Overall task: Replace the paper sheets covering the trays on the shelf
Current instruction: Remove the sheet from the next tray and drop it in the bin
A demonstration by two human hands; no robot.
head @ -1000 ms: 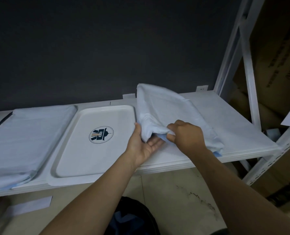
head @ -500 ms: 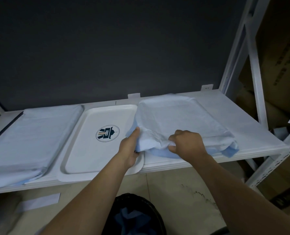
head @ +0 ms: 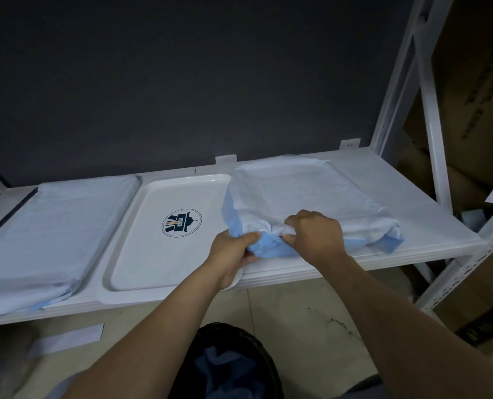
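A: Flattened since a second ago, the paper sheet (head: 303, 194) is laid over the tray at 2 o'clock, no longer lifted.

B: Its front edge is pinched by the left hand (head: 233, 249) and right hand (head: 316, 234); tucking is likely next.

The pale blue paper sheet (head: 305, 194) at 2 o'clock hid whatever lay beneath it. Another pale blue paper covering (head: 46, 226) at 9 o'clock ran off the left edge. The black round bin (head: 257, 352) at 6 o'clock was cut by the bottom edge. Brown cardboard boxes' (head: 475, 82) print was too blurred to read.
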